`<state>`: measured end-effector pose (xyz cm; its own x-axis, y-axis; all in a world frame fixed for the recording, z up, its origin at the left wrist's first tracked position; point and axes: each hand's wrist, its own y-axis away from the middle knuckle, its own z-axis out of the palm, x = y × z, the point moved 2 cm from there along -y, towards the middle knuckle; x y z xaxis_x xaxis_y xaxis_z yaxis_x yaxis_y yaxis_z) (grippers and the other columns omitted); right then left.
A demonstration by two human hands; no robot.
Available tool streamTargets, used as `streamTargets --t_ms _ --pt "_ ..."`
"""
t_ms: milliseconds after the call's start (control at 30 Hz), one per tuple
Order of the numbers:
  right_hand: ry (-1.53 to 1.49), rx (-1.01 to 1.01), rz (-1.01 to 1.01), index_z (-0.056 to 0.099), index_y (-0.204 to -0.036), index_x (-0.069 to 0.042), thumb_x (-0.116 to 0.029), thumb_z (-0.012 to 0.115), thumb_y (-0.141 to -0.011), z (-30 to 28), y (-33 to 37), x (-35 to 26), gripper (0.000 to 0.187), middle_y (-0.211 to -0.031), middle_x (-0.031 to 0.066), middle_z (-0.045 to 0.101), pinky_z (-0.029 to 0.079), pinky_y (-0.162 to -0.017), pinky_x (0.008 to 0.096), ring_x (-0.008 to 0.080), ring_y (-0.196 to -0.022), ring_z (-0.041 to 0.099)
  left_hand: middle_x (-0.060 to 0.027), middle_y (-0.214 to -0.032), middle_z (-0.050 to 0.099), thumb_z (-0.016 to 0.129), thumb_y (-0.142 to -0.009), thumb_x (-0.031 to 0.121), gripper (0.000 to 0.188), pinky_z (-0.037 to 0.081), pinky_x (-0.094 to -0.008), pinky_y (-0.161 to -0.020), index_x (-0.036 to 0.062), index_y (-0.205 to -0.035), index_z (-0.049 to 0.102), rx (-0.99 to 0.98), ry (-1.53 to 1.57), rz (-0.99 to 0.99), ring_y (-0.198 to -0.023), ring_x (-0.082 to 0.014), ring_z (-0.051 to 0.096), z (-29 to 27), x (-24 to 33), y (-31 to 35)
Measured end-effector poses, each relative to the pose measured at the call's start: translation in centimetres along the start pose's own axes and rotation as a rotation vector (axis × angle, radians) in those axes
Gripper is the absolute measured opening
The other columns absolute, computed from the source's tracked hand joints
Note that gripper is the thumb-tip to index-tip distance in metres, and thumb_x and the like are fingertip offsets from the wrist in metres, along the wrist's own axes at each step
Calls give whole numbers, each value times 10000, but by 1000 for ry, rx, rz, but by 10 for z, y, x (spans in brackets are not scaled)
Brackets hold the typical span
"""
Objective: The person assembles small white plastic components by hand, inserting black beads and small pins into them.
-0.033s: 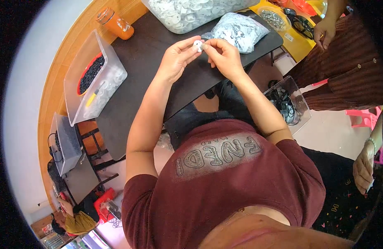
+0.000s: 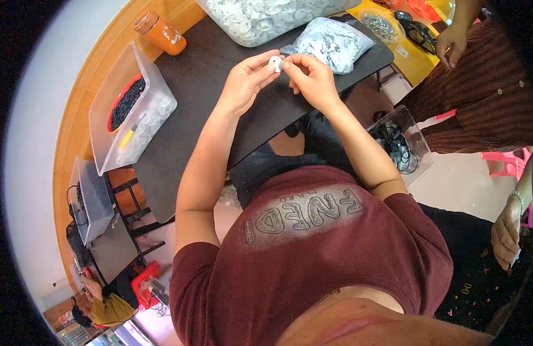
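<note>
A small white plastic part point(image 2: 275, 60) with a dark spot or hole is held above the dark table point(image 2: 203, 86). My left hand point(image 2: 247, 81) pinches it between thumb and fingers. From the other side, the closed fingertips of my right hand point(image 2: 308, 78) meet the same part. Whether a second small piece sits between those right fingertips is too small to tell. Just beyond my right hand lies a clear plastic bag point(image 2: 331, 46) filled with white and grey pieces. A large clear bin point(image 2: 249, 36) of similar white parts stands behind it.
At the left, a clear bin point(image 2: 162, 104) holds white parts, a red-rimmed bowl point(image 2: 111, 115) of black bits and a yellow-handled tool point(image 2: 126, 138). An orange tumbler point(image 2: 160, 33) stands at the far left. To the right are a co-worker's hand point(image 2: 453, 43) and a box of cables point(image 2: 419, 153).
</note>
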<state>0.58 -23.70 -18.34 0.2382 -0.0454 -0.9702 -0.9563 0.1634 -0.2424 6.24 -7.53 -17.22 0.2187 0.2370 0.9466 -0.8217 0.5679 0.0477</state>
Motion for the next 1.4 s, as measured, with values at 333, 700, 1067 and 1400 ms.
streamTargets --t_ms 333,700,1067,1400 --pt "-30 16 15 680 -1020 -9 -191 658 -947 0 -1 5 197 -704 -17 606 436 -484 205 41 -574 540 -125 -1277 610 609 -953 65 397 513 -284 -994 -14 -1335 538 -14 10 11 -1124 -165 614 1 0 0" --pt "77 40 -66 686 -1004 -11 -179 668 -936 1 0 4 181 -706 -11 620 438 -481 205 43 -568 553 -115 -1264 624 630 -945 84 398 509 -287 -986 -3 -1326 554 1 -51 19 -1117 -163 615 0 -3 0" --pt "35 14 -15 679 -1013 -3 -203 656 -946 0 1 1 212 -744 -1 631 449 -494 207 53 -583 563 -112 -1261 624 633 -945 90 398 506 -284 -989 -1 -1324 556 5 -80 25 -1114 -160 614 1 -4 0" --pt "-96 -21 84 667 -1018 -3 -196 667 -942 -2 0 3 208 -729 -11 620 445 -500 200 49 -585 553 -115 -1259 624 628 -945 74 383 516 -282 -986 -8 -1313 563 31 12 17 -1108 -163 622 2 -3 0"
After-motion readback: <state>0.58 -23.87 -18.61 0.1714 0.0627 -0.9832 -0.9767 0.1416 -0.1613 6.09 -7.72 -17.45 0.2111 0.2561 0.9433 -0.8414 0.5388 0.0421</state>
